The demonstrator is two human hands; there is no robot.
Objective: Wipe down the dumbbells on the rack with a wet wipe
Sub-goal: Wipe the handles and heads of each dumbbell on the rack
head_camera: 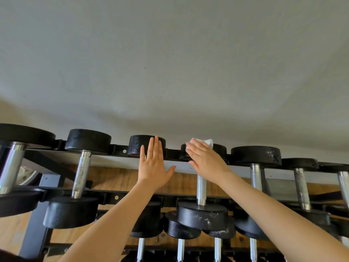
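Observation:
A black rack [120, 150] holds a row of black dumbbells with chrome handles on its top tier. My right hand [206, 161] lies flat, fingers straight, pressing a white wet wipe [204, 142] onto the far head of a small dumbbell [220, 148]; that dumbbell's near head [203, 215] and its handle [201, 188] show below my wrist. My left hand [154, 167] is spread flat with straight fingers over the dumbbell to the left, its fingertips against that dumbbell's far head [137, 144]; its handle is hidden.
Larger dumbbells [86, 140] sit to the left and others [255, 155] to the right. A lower tier carries more dumbbells [181, 226]. A pale wall [170, 72] rises right behind the rack. Wooden floor [117, 178] shows through the frame.

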